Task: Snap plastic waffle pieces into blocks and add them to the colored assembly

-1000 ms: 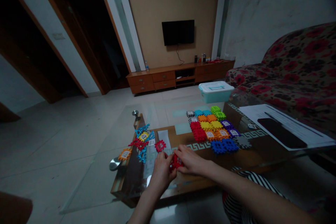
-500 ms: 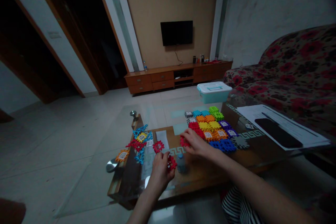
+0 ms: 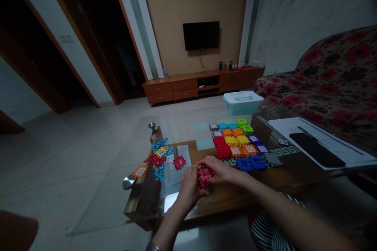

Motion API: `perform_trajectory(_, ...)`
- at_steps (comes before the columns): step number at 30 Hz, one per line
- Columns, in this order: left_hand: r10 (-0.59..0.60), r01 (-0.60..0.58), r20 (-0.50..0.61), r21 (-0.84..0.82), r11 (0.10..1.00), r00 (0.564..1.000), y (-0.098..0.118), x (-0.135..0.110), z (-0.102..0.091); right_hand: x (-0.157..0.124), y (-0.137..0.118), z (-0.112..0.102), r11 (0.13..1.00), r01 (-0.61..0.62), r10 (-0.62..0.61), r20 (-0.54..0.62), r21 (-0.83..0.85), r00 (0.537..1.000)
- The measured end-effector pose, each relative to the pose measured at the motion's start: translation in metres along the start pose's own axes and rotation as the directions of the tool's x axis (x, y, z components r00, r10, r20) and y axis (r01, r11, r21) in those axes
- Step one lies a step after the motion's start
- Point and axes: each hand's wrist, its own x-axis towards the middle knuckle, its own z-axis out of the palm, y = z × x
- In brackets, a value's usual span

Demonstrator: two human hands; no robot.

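Close together over the front of the glass table, my left hand [image 3: 191,184] and my right hand [image 3: 218,169] are closed around red notched-edge building tiles [image 3: 204,176]. Fingers cover part of them, so I cannot tell whether they are joined. A single red window tile [image 3: 179,162] lies just left of my hands. Farther left is a loose pile of blue, red and yellow tiles [image 3: 159,159], with an orange window tile [image 3: 140,171] at its near side. To the right, tiles sorted by colour sit in stacks, including red ones [image 3: 221,147] and blue ones [image 3: 251,163].
A lidded turquoise box [image 3: 243,103] stands behind the stacks. Papers [image 3: 321,137] with a black phone [image 3: 316,149] and a pen lie on the table's right. A floral sofa [image 3: 330,70] is beyond it. The glass table's left edge [image 3: 97,180] overhangs the floor.
My right hand has moved left and nearer with its red tile, away from the red stacks. My left hand has shifted right, and both hands now meet at the red tiles.
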Motion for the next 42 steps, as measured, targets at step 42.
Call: perform_trajectory(42,-0.082,0.099,-0.057,0.425,0.900,0.995,-0.013,0.002,-0.036,-0.052,0.016,-0.039,0.809,-0.336,0.358,-0.048,-0.483,0.932)
